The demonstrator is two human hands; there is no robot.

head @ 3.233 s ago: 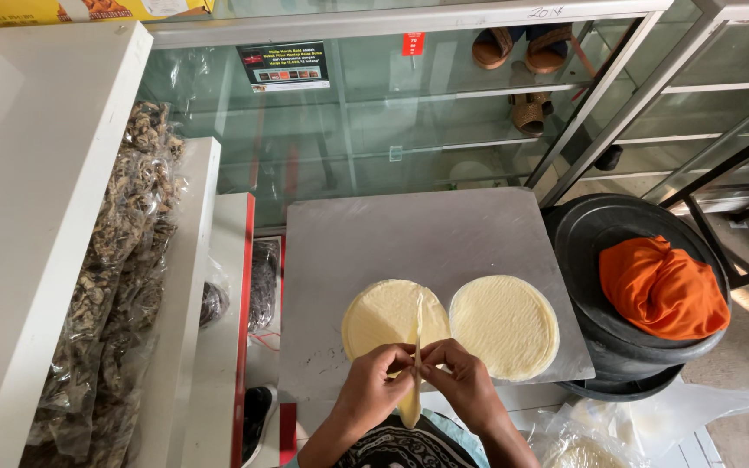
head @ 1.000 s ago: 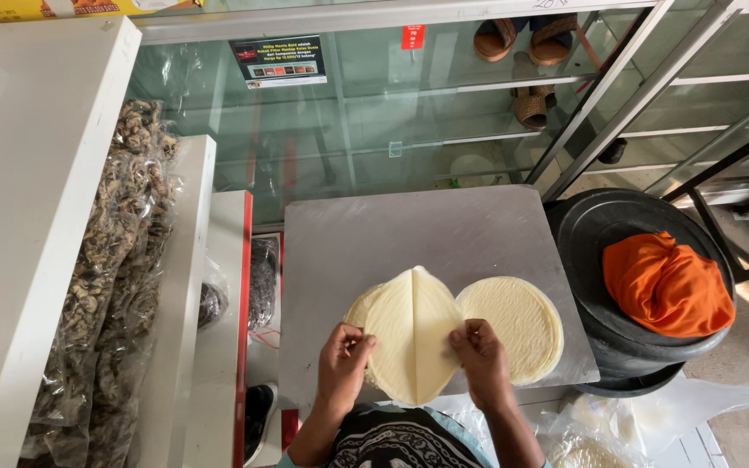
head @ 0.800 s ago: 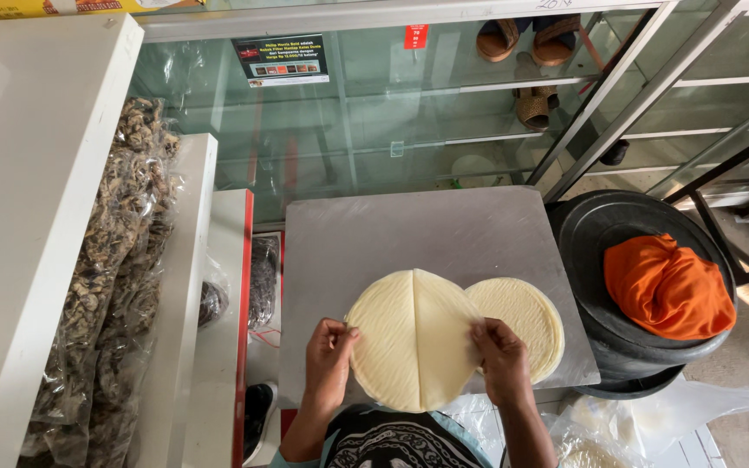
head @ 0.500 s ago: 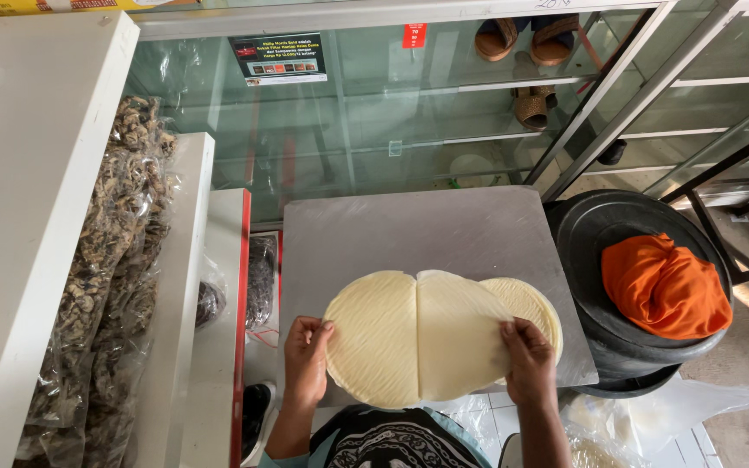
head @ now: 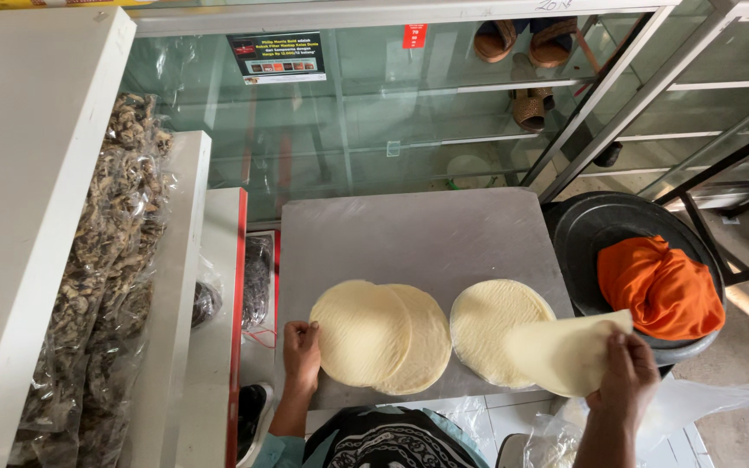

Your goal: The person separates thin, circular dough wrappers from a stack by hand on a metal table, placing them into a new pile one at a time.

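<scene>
Glass display case (head: 392, 113) across the far side, sandals (head: 530, 43) behind its panes; white shelving (head: 19, 173) at left, stacked with clear bags of dark dried goods (head: 106, 286); grey counter (head: 418, 234) in the middle, bare over its far half; black round tub (head: 591, 234) just beside the counter's right edge, orange cloth (head: 661, 286) bunched inside.

On the counter's near half, two pale round wrappers (head: 379, 334) overlapping at left, the left one on top; a separate wrapper stack (head: 491, 325) near them at right, partly covered by a lifted wrapper (head: 569, 351) raised off the stack and curling toward the tub.

Right hand (head: 626, 381) with grip closed on the lifted wrapper's near edge; left hand (head: 302, 355) flat at the left rim of the overlapping pair, fingers curled onto the edge, grip not closed around anything.
</scene>
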